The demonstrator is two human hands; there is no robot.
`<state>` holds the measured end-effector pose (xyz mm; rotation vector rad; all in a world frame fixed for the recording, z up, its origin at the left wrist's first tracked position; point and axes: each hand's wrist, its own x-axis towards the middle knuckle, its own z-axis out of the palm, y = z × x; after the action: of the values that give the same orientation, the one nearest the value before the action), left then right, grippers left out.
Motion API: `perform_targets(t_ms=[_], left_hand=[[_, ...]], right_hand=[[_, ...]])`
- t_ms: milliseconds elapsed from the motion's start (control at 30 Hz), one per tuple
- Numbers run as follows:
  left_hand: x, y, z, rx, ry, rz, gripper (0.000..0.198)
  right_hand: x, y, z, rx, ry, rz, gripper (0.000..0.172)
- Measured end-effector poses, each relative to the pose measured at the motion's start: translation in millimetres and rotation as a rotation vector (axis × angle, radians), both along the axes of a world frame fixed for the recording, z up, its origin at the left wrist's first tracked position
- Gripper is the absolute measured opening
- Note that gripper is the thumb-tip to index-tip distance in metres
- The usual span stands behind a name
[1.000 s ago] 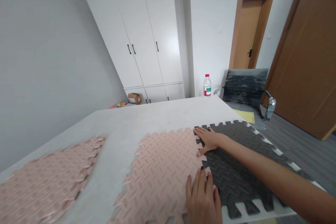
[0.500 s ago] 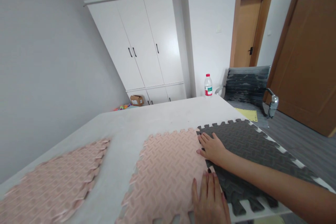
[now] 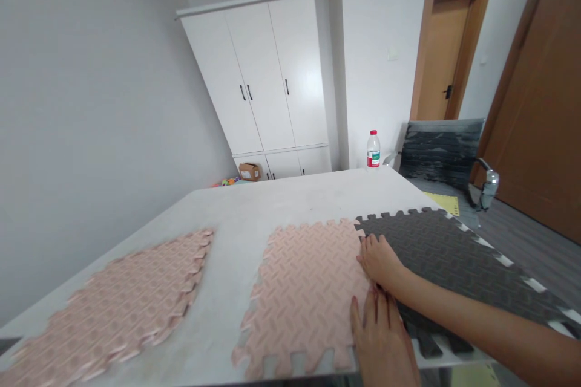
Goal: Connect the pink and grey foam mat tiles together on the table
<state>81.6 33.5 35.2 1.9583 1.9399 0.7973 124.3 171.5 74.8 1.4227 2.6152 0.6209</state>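
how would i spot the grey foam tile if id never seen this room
Start at the pale table. Near its right edge lies the grey foam tile, interlocked with a pink foam tile where both hands press. It is the only dark tile; the others are pink.

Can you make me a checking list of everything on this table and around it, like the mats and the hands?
Surface: pale grey table, scuffed in places.
Job's things: pink mat and dark grey mat, joined along a toothed seam; the grey one overhangs the table's right edge.
Clutter: pile of pink mats lying apart on the left; bottle with a red cap at the far edge.
Hands: left hand flat, palm down, on the seam near the front edge; right hand pressing the seam further back. Neither holds anything.
Cables: nothing seen.
Surroundings: white wardrobe, small cardboard box, grey chair, wooden doors, grey floor.
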Motion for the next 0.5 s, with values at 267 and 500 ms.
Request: perform_targets(t_ms=[267,500], left_hand=[[-104.9,-25.8,75.6,0.036,-0.201,-0.066,0.047],[-307.8,-79.5,46.3,0.230,0.086,0.922,0.058]], right_hand=[[6.5,-4.4,-0.5,0.013,0.017,0.049,0.049],[6.3,-4.8,-0.9,-0.041,0.040,0.002,0.050]])
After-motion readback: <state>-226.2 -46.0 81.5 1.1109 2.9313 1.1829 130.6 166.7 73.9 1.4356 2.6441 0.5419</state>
